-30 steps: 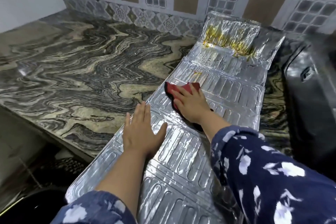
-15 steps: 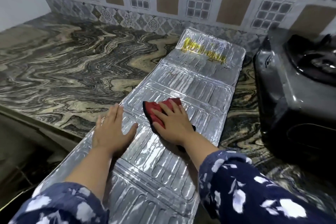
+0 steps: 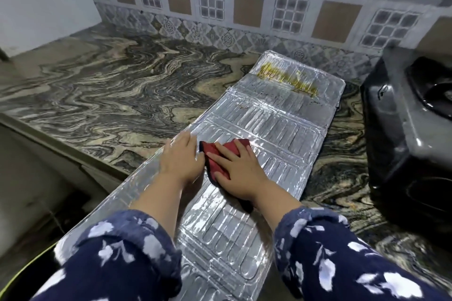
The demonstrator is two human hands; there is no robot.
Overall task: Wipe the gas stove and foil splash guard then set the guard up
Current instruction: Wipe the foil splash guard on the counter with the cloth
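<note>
Fingers [image 3: 226, 151] of the right hand [image 3: 238, 171] are laid straight and slightly spread on a red cloth [image 3: 212, 151], which is pressed flat against the foil guard [image 3: 281, 134]. The left hand [image 3: 181, 160] is rested flat on the foil guard just beside the cloth, fingers together. The foil guard is laid flat on the counter [image 3: 117, 95], with the stove [image 3: 401, 134] near its right edge.

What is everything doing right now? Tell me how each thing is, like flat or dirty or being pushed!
foil splash guard: unfolded, lying flat on the countertop, not set up.
yellow stain: on the guard's far panel, not wiped off.
red cloth: pressed flat on the guard under the right hand.
left hand: flat on the guard, fingers straight, beside the cloth.
gas stove: on the countertop, right of the guard, apart from it.
</note>
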